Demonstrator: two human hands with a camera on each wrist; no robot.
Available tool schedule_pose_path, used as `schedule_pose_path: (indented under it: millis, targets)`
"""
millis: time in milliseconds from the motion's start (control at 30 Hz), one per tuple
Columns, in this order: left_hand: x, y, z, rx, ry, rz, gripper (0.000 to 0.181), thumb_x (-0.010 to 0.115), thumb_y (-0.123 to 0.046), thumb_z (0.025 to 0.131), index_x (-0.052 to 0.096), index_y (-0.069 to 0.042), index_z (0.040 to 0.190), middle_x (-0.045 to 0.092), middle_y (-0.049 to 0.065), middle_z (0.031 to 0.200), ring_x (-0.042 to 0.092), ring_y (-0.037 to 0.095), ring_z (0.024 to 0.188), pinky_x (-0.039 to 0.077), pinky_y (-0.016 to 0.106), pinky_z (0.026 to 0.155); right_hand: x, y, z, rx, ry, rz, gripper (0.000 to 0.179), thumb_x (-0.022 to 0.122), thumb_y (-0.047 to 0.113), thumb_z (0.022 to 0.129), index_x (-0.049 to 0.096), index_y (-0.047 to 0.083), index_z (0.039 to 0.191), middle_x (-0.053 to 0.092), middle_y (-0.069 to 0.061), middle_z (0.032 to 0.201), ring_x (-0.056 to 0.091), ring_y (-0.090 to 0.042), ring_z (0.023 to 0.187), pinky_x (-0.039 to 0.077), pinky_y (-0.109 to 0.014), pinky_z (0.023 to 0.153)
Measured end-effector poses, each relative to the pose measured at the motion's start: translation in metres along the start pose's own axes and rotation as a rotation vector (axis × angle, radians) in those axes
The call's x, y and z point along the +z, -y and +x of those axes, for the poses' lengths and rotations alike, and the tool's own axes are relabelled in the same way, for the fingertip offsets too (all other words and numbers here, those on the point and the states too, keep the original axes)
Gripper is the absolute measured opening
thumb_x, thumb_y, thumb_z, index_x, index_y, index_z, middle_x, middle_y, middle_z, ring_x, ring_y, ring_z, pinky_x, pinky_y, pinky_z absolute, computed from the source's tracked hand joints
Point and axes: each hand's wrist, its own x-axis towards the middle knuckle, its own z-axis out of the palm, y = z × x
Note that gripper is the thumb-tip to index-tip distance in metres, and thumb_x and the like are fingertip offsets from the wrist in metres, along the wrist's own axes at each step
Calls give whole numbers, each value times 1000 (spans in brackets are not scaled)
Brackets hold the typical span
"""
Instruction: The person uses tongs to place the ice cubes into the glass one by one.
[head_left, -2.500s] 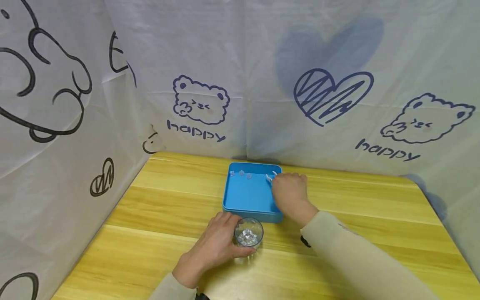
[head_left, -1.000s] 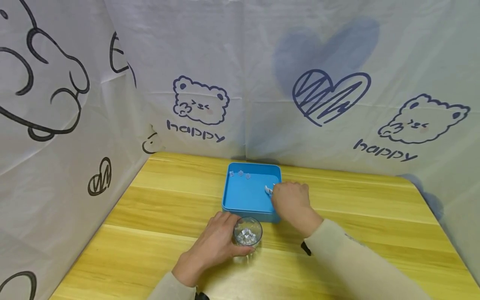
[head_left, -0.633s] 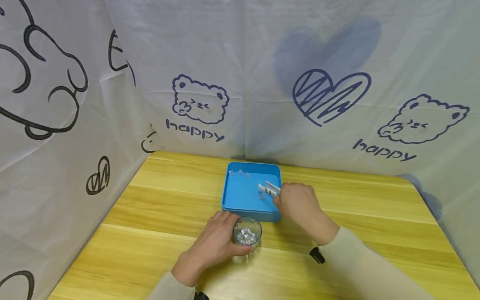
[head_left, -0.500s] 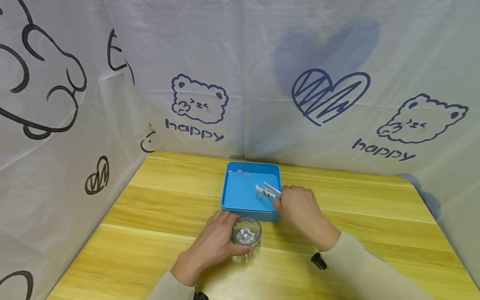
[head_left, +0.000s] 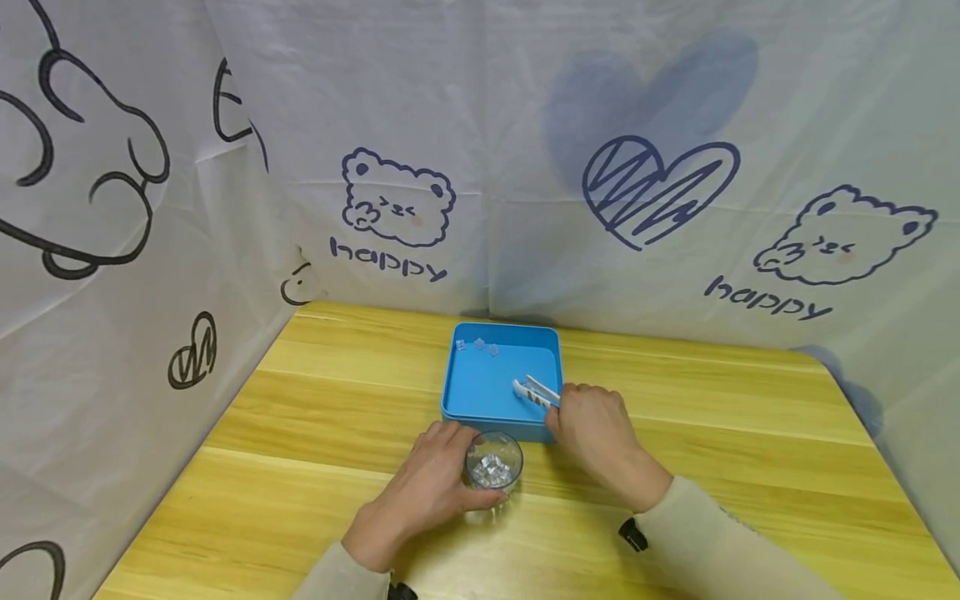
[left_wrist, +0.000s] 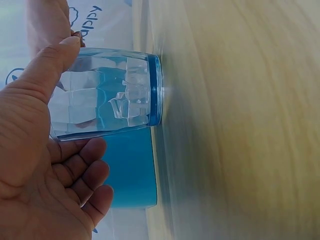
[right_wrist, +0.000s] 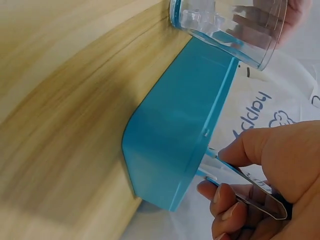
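Observation:
My left hand [head_left: 427, 479] grips a clear glass [head_left: 493, 460], thumb on one side and fingers on the other. The glass stands upright on the table, and clear ice-like cubes [left_wrist: 131, 95] lie at its bottom. Between thumb and fingers my right hand [head_left: 596, 425] pinches small tongs [head_left: 538, 392] with white tips. Their tips reach over the near right part of a blue tray [head_left: 472, 392], and in the right wrist view the tray wall hides the ends. Along the tray's far left lie 3 small clear pieces [head_left: 479, 342].
The tray sits on a wood-grain table [head_left: 322, 408] just beyond the glass. White cloth [head_left: 517, 250] with bear and heart drawings hangs behind the table and on its left side.
My right hand has come nearer along the tray's right side with the tongs. The clear piece seen by their tips half a second ago no longer shows distinctly. The left hand and glass stay put.

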Motion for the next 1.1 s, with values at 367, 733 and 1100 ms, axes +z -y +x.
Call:
schedule_pose_path:
  millis: [367,733,1100]
  targets:
    - [0,1,0,6,0,10,83,91,-56,76,62,-5,134,64,8,131,56,27,123,45,51,113,7,-3,-3,-10,-21,-1,36,72,20,92,49,9,66,44,-2,59,42,-18,50,41,-37,47]
    - [0,0,2,-6,16,-6,85,92,-54,76,61,-4,137,63,10,135,55,29,126,44,52,115,4,-4,-6,-31,-35,19,32,72,19,93,54,7,70,44,-2,60,41,-19,53,39,-34,49]
    - [-1,-1,1,-9,16,1,84,92,-54,76,61,-3,136,64,10,134,56,30,126,44,52,114,-4,-5,-10,-33,-49,80,32,71,16,93,51,9,69,43,-2,60,39,-19,55,35,-32,52]
